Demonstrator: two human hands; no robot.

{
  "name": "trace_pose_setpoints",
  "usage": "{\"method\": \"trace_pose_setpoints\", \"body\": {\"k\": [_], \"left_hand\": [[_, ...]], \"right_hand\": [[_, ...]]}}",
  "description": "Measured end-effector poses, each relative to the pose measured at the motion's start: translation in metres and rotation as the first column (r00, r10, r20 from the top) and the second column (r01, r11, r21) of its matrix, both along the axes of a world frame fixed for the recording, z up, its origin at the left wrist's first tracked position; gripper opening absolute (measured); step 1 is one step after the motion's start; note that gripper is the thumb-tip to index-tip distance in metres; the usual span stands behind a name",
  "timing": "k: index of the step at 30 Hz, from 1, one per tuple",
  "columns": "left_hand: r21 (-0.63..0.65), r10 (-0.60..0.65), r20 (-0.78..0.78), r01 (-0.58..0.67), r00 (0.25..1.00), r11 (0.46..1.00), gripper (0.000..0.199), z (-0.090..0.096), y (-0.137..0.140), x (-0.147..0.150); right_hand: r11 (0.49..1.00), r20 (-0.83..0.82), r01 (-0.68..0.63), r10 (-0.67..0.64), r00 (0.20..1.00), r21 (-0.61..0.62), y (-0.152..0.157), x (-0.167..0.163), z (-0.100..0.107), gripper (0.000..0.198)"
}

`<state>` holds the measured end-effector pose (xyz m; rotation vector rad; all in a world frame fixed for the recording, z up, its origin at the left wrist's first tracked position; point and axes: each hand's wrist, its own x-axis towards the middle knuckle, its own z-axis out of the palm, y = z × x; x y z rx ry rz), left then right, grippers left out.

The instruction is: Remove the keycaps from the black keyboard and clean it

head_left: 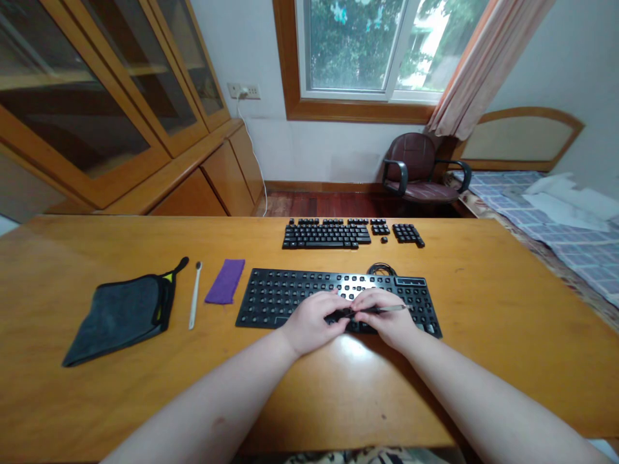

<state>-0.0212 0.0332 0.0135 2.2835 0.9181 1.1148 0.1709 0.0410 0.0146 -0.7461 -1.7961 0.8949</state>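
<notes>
A black keyboard base (271, 293) with its keycaps off lies across the desk in front of me. Both my hands meet over its lower middle. My left hand (316, 319) has its fingers curled together, thumb near the front edge, around something small and dark that I cannot make out. In my right hand (384, 319) a thin grey pen-like tool (394, 308) is pinched, its back end pointing right. The tool's front end is hidden between the fingers. Behind the base, the black keycaps (326, 235) are laid out in keyboard order.
Left of the base lie a purple cloth (225, 281), a white toothbrush (195, 296) and a folded dark grey cloth (120, 306) with a loop. A coiled black cable (381, 269) sits behind the base. A number-pad keycap group (407, 234) lies at the back right of the desk (507, 322).
</notes>
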Motion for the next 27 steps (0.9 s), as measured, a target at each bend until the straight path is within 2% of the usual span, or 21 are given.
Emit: {"method": "trace_pose_setpoints", "body": {"k": [7, 9, 13, 16, 27], "left_hand": [[-0.074, -0.052, 0.034, 0.054, 0.998, 0.996, 0.023, -0.0003, 0.0, -0.0002], [-0.081, -0.015, 0.046, 0.019, 0.999, 0.997, 0.024, -0.0012, -0.0005, 0.0], [-0.104, 0.106, 0.064, -0.099, 0.992, 0.99, 0.024, -0.0034, -0.0006, -0.0007], [-0.137, 0.144, 0.073, -0.133, 0.987, 0.982, 0.024, -0.003, 0.0006, -0.0019], [-0.36, 0.026, 0.051, -0.005, 0.998, 0.933, 0.025, -0.0001, 0.0058, -0.004]], "right_hand": [[0.999, -0.048, -0.005, 0.008, 0.999, 0.053, -0.0015, -0.0033, 0.0013, 0.01], [0.998, -0.043, 0.023, -0.02, 0.999, 0.065, -0.0029, -0.0037, 0.0015, 0.008], [0.992, 0.003, 0.124, -0.124, 0.992, 0.013, -0.0062, -0.0041, 0.0, 0.002], [0.992, 0.015, 0.127, -0.128, 0.992, 0.009, -0.0065, -0.0042, -0.0011, 0.002], [0.994, 0.024, 0.106, -0.107, 0.994, 0.031, -0.0039, -0.003, 0.0012, 0.003]]}}
